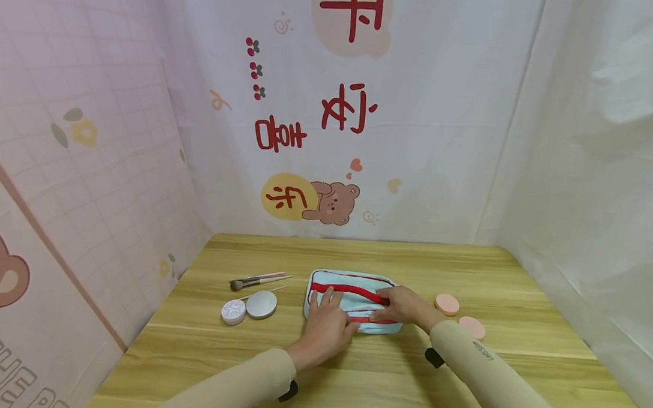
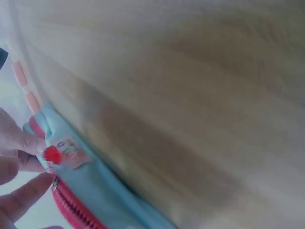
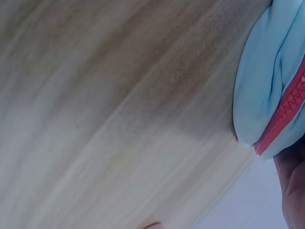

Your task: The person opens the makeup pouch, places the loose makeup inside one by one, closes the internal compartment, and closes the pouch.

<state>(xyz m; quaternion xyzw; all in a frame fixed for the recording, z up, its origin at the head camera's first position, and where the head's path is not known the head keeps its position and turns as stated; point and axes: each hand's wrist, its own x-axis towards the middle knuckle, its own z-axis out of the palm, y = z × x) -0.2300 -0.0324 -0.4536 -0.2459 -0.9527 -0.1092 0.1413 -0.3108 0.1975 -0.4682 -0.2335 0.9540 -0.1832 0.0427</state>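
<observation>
A light blue zippered pouch (image 1: 357, 299) with red bands lies on the table, under both hands. My left hand (image 1: 328, 327) rests on its left and middle part, fingers spread over the top and thumb toward the front. At the pouch's right end, my right hand (image 1: 402, 305) grips the fabric between thumb and fingers. The left wrist view shows fingers close round a red zipper pull (image 2: 52, 154), with one fingertip touching the metal slider (image 2: 55, 183). A closed stretch of red zipper (image 3: 286, 107) appears in the right wrist view; most of the right hand is out of that frame.
Left of the pouch lie makeup brushes (image 1: 259, 281), a thin stick (image 1: 272, 289), a round star-topped case (image 1: 233, 311) and a round silver-white case (image 1: 261, 304). Two round pinkish discs, one peach (image 1: 447, 304) and one pink (image 1: 472, 327), lie right. Printed cloth (image 1: 437, 134) surrounds the wooden table (image 1: 365, 389).
</observation>
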